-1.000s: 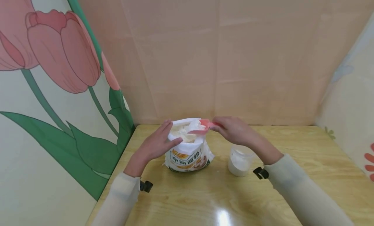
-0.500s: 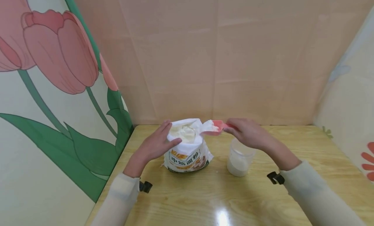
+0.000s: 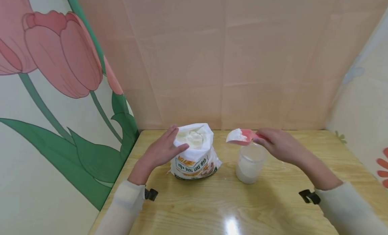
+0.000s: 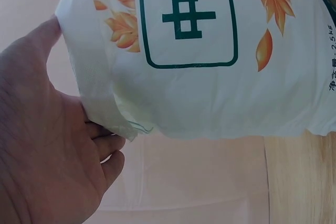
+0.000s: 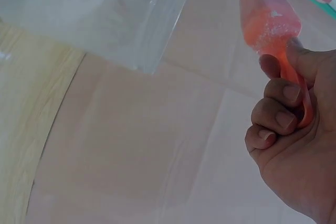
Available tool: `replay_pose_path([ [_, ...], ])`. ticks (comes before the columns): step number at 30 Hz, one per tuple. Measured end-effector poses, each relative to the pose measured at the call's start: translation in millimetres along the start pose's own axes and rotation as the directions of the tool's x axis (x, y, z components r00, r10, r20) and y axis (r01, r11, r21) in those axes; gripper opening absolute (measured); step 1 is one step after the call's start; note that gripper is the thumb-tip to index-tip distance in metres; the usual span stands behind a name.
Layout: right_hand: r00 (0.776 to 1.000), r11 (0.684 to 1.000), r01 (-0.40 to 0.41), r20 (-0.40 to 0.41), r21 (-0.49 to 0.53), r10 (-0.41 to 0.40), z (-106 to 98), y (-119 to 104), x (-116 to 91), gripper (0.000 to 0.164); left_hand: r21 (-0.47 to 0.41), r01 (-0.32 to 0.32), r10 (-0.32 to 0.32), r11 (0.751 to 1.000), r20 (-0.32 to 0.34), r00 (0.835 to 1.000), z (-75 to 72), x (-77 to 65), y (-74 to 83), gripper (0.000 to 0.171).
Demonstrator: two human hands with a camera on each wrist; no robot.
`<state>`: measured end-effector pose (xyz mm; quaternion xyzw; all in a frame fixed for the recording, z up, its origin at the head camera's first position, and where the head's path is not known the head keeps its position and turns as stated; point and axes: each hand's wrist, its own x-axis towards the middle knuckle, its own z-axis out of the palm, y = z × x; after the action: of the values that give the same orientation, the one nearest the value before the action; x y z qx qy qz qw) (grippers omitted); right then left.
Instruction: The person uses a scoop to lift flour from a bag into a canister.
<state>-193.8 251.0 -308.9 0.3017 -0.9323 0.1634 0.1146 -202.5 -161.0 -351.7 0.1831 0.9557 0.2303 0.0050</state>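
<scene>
My left hand (image 3: pixel 160 148) rests against the left side of an open bag of flour (image 3: pixel 194 164). Its thumb lies along the front of the rim and its fingers stretch toward the back; in the left wrist view, fingertips are partly hidden behind the bag (image 4: pixel 189 93). In my right hand (image 3: pixel 280 145) is the handle of a pink scoop (image 3: pixel 248 135), heaped with white flour (image 3: pixel 236 135). The scoop is held roughly level just above a clear plastic jar (image 3: pixel 251 162), partly filled with white powder. My right fingers (image 5: pixel 283 121) curl round the scoop's handle.
Bag and jar stand apart on a wood-grain table (image 3: pixel 194 208). A plain peach backdrop (image 3: pixel 242 59) hangs behind the table's far edge. To the left is a wall panel with painted tulips (image 3: pixel 66 53).
The right hand has carried the loaded scoop rightward from the bag's mouth to above the jar. The left hand has stayed at the bag's rim.
</scene>
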Motion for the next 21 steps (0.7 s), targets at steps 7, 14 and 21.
replay_pose_path([
  [7, 1.0, 0.999, -0.026, -0.015, -0.028, 0.026, -3, 15, -19, 0.01, 0.016, 0.0, 0.0, 1.0, -0.002, 1.0, -0.2, -0.8, 0.7, 0.102],
  [14, 0.999, 0.998, -0.043, -0.016, -0.047, 0.042, -3, 23, -31, 0.014, 0.008, 0.002, -0.002, 1.0, 0.001, 1.0, -1.6, -2.1, 0.9, 0.101],
  [21, 0.999, 0.994, -0.03, -0.018, -0.102, 0.028, -6, 34, -41, 0.011, 0.018, -0.002, 0.002, 1.0, 0.006, 1.0, -0.9, -1.2, 0.9, 0.102],
])
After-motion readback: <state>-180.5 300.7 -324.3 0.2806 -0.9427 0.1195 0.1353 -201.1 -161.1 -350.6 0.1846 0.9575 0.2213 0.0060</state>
